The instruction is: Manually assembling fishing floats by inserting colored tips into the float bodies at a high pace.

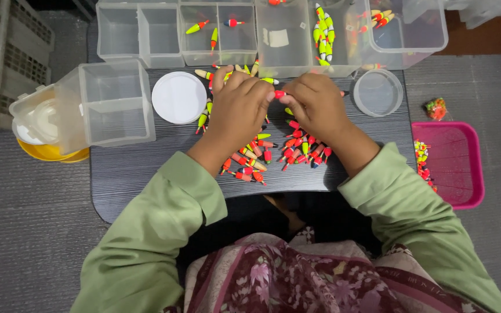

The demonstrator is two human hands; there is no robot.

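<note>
Nearest the camera: green sleeves (146, 243) and a patterned maroon cloth (297, 278) over the lap. Beyond them, a dark low table (129, 168) with a wood-grain top.

On the table, a loose pile of small fishing floats (273, 152), red, orange and yellow-green, lies directly under and just behind both wrists.

Left hand (240, 110) and right hand (315, 107) are brought together above the pile, fingertips meeting. Between them, one red-tipped float (279, 94) is pinched at the fingertips of both hands; its dark stem pokes out past the right hand's far side. Remaining fingers of both hands curled, not spread.

Left of the hands: a round white lid (178, 97), then a clear square container (111, 104) tipped on its side over a yellow tub (47, 152). Right of the hands: a clear round lid (377, 91). Off the table's right edge, a pink tray (453, 168) with a few floats along its near-left rim.

Farthest: a row of clear plastic boxes (262, 35), some holding sorted floats.
</note>
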